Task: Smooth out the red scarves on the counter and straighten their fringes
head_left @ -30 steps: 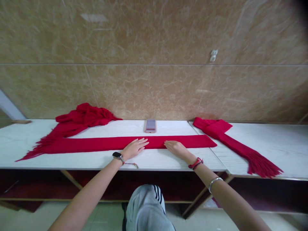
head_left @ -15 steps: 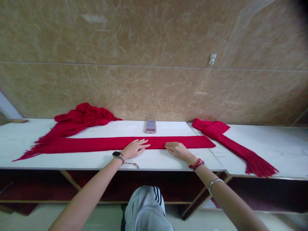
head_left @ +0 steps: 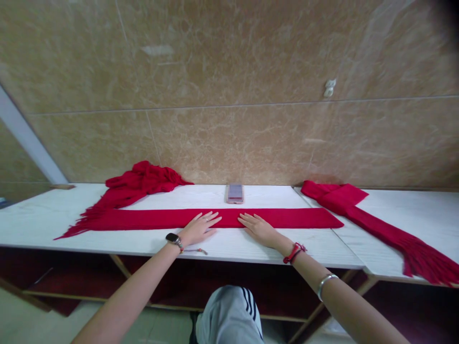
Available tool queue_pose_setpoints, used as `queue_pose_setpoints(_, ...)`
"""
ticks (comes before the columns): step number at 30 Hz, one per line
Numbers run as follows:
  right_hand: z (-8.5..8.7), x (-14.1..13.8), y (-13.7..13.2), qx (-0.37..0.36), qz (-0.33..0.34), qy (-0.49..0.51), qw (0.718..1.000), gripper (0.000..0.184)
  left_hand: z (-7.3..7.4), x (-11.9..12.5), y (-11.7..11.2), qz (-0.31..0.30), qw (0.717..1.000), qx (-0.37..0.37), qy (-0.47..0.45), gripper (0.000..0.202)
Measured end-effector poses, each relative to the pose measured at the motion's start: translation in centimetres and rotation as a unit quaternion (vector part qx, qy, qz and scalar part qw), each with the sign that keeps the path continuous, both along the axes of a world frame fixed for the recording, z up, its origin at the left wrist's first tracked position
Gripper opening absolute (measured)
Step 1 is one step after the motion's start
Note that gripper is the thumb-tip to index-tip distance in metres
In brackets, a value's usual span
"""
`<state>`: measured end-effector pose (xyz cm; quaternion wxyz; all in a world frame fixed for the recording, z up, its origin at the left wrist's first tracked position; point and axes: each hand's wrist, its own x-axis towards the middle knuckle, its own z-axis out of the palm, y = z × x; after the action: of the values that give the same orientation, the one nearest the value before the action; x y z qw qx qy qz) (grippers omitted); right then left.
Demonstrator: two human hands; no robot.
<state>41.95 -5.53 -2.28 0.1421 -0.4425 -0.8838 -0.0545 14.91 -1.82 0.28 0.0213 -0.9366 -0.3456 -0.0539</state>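
Note:
A long red scarf [head_left: 143, 219], folded into a narrow strip, stretches across the white tabletop, its fringe at the left end. My left hand [head_left: 199, 228] rests flat on the strip near its middle, fingers spread, a ring on one finger and a dark watch at the wrist. Just to the right, my right hand [head_left: 261, 230] also lies flat on the fabric with fingers stretched out. A short stretch of red cloth shows between the two hands. Neither hand grips anything.
Behind the strip, a phone [head_left: 235, 194] lies by the tiled wall [head_left: 229, 138]. A crumpled red scarf [head_left: 143, 180] is heaped at the back left. Another folded red scarf [head_left: 373, 220] lies at right, fringe toward the front edge. The white tabletop [head_left: 158, 240] has open shelves below.
The view has shifted, moving the scene rightward in the picture. My right hand's fingers have gone from bunched together to spread flat on the strip. My left hand stays on the cloth.

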Motion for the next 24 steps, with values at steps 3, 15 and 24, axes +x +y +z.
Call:
queue_pose_setpoints(3,-0.3,0.8,-0.3,-0.002,0.003,0.001,1.0,0.044,0.4,-4.5,0.0,0.062,0.998,-0.015,0.015,0.05)
queue_pose_setpoints(15,2.7,-8.8,2.3,0.028,0.081,0.024,0.996,0.045,-0.2,-11.1,-0.9,0.2,0.978,-0.034,0.045,0.05)
queue_pose_setpoints(24,0.6,-10.0,3.0,-0.015,0.108,-0.008,0.994,0.047,0.3,-11.4,-0.5,0.19,0.979,-0.072,0.017,0.046)
